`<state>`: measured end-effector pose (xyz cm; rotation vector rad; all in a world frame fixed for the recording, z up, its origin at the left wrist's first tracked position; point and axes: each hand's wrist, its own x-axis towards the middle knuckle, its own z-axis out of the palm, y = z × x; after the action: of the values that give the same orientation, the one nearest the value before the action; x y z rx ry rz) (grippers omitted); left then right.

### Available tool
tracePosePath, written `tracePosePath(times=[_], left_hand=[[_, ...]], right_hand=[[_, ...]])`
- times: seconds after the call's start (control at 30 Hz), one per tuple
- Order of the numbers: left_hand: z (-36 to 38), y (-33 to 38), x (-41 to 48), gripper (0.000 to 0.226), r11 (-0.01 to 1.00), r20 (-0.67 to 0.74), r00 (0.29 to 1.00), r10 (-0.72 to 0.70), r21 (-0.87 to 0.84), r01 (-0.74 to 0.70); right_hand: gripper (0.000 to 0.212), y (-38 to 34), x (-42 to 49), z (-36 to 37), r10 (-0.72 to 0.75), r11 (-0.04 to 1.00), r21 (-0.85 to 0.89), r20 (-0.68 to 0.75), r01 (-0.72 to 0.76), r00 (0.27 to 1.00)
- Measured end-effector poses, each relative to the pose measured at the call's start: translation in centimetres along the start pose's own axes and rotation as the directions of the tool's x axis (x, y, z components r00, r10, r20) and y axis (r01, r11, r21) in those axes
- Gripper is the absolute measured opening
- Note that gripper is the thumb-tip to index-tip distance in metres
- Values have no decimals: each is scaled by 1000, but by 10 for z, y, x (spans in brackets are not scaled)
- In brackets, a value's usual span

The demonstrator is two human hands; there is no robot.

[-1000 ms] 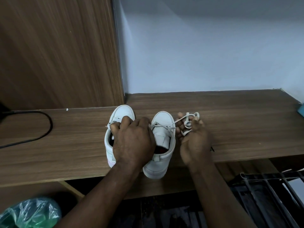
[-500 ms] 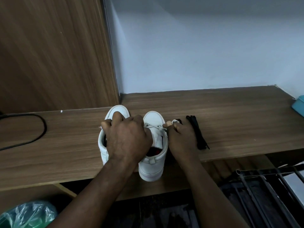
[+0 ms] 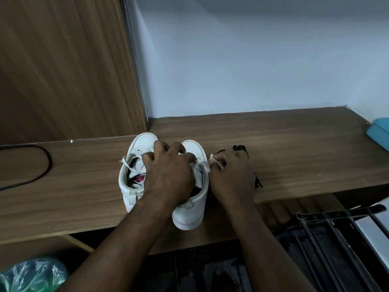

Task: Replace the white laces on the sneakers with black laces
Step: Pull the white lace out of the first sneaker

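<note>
- White lace (image 3: 215, 160) is being pinched in my right grip (image 3: 231, 178), right of the sneakers (image 3: 189, 213).
- My left grip (image 3: 168, 171) is clamping over both sneakers on the desk (image 3: 305, 148).
- Black laces (image 3: 242, 148) are lying under my right grip, running near to far.

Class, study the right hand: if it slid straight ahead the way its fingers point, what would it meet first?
Most likely the black laces, lying on the shelf just beyond the fingers of the right hand, though depth is hard to judge.
</note>
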<state>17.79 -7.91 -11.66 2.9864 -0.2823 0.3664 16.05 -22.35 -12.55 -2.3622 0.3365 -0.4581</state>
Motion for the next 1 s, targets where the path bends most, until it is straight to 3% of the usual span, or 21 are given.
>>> tracePosePath(times=[0.07,0.13,0.2,0.37,0.47,0.67,1.0], left_hand=[[0,1,-1,38,1000,-3,1000,8,0,-8],[-1,1,0,39,1000,5,1000,11,1,-11],[-2,-1,1,41,1000,20,1000,16,5,-16],[-3,-2,2,53,1000,57,998,11,28,-12],[-3,-1,2,44,1000,37,999,8,22,-9],[1,-7,3,22,1000,4,1000,-22,-6,22],[-2,-17,1,5,927,-89,985,-145,-360,104]], right_hand=[[4,0,2,0,12,987,159,-20,-9,1000],[7,-2,3,-1,38,946,319,47,-51,998],[12,-5,-2,0,6,930,365,82,-35,997],[14,-8,-13,5,-74,952,306,124,33,990],[22,-7,-15,8,-23,982,188,163,-8,986],[20,-8,-20,13,-5,989,145,35,0,999],[20,-8,-19,14,-7,993,117,-48,13,999]])
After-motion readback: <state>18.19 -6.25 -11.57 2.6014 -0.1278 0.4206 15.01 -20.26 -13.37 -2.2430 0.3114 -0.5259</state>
